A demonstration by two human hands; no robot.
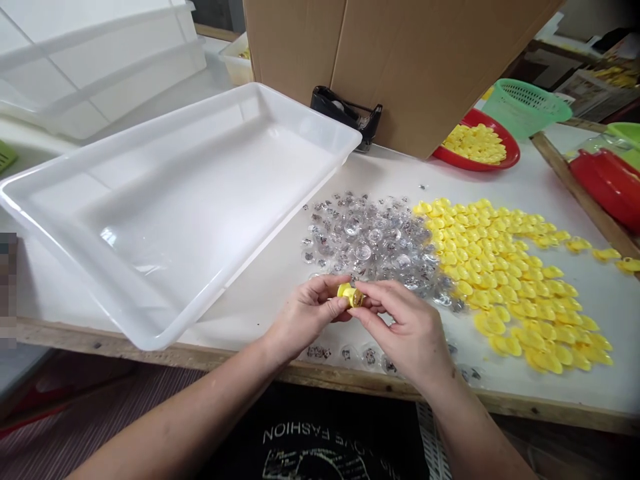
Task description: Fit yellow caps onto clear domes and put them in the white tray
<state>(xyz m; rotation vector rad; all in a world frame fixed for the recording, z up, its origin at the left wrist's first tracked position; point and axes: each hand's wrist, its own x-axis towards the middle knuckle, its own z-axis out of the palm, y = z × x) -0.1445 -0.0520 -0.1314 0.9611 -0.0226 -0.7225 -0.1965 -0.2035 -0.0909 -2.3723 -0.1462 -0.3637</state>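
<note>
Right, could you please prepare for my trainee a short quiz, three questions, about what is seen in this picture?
1. Multiple choice: what do the left hand and the right hand hold together?
A) a green basket
B) a small yellow piece
C) a red dish

2. True or false: the clear plastic pieces lie between the white tray and the loose yellow pieces.

3. Fill in: the black tape dispenser stands in front of the brown ____.

Key: 1. B; 2. true; 3. cardboard.
</note>
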